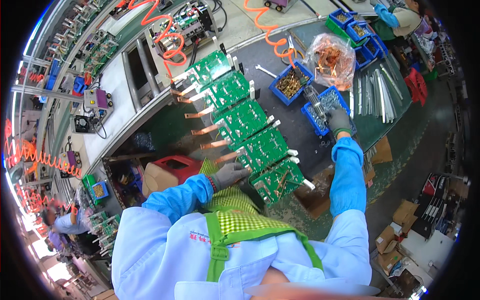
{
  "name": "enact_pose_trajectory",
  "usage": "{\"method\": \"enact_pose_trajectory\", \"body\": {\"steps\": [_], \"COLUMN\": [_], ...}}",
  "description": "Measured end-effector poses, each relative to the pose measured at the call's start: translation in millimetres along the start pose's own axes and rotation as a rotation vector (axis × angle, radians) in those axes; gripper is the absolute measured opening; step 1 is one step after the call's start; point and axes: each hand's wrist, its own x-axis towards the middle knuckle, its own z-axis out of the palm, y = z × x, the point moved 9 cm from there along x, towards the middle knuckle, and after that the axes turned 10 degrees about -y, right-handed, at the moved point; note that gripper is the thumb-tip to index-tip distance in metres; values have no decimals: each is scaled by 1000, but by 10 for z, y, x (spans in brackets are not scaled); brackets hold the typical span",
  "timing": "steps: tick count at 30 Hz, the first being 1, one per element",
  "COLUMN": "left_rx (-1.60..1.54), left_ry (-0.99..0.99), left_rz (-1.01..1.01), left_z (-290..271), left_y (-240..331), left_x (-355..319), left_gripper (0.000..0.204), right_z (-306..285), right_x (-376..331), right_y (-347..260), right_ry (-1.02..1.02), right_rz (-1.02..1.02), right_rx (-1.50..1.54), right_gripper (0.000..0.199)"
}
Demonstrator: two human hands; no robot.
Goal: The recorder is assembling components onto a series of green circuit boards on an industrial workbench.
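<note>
- Resting on the near edge of the closest green circuit board, the left hand wore a grey glove; fingers lay curled loosely against the board edge, touching it. Couldn't tell whether it actually gripped it.
- That board was the nearest of a row of five green circuit boards running diagonally away across the dark worktop, each with copper strips sticking out on the person's left side and white tabs on the right.
- Right hand, also grey-gloved, reached out to a blue bin of silvery screws; grip was down at the bin's near rim, fingers bent into the parts. Whether it held any screws couldn't be told.
- Second blue bin with brass-coloured parts sat just beside it, farther out.
- Clear bag of copper pieces lay beyond the bins; a bundle of metal rails lay to its right on the green mat.
- Orange coiled air hose hung over the worktop.
- Both forearms were in blue sleeves; green checked apron in front.
</note>
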Motion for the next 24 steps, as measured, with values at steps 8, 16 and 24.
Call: {"method": "enact_pose_trajectory", "body": {"steps": [8,16,24], "left_rx": [47,-31,377], "left_ry": [-35,-45,-129], "left_rz": [-20,-22,238], "left_z": [-31,68,-18], "left_y": [-1,-4,201], "left_x": [43,1,36], "left_gripper": [31,30,7], "right_z": [192,-248,-1785], "right_x": [169,-15,-1381], "right_y": [-9,29,-1414], "right_ry": [-225,95,306], "right_rz": [62,125,149], "right_rx": [-39,150,744], "right_gripper": [16,19,16]}}
